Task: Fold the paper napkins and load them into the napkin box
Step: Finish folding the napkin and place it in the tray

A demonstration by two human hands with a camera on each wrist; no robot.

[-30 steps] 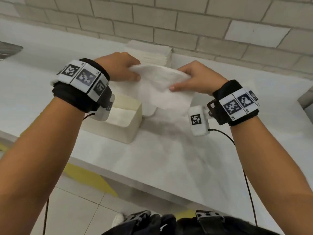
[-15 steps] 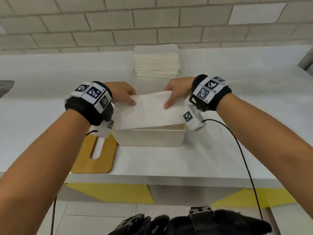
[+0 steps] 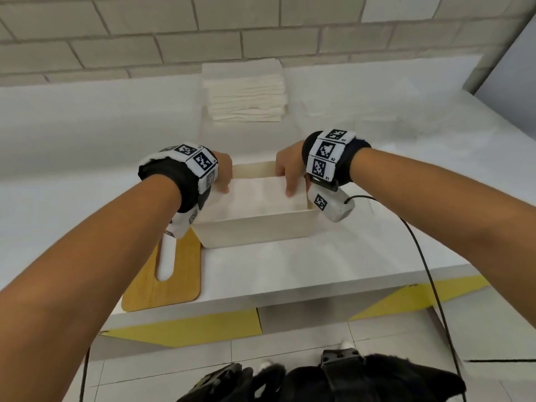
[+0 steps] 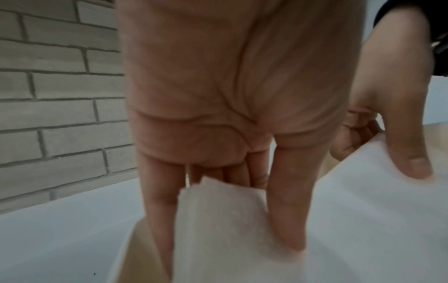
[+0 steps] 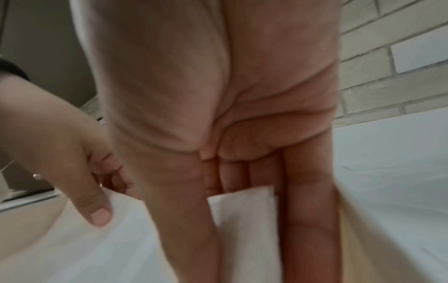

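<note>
The open top of the napkin box (image 3: 255, 227) at mid-frame is largely taken up: the left hand (image 3: 224, 172) fills its left end, the right hand (image 3: 287, 169) its right end, and the folded napkin (image 3: 266, 195) spans the gap between them. Bare counter (image 3: 290, 265) lies in front of the box toward the lower edge and to the right of it. At lower left, the wooden board (image 3: 185, 280) lies flat just beside the box (low, easy to pass over). Toward the top centre, the napkin stack (image 3: 246, 97) stands against the brick wall (image 3: 174, 39), with open counter between it and the box.
</note>
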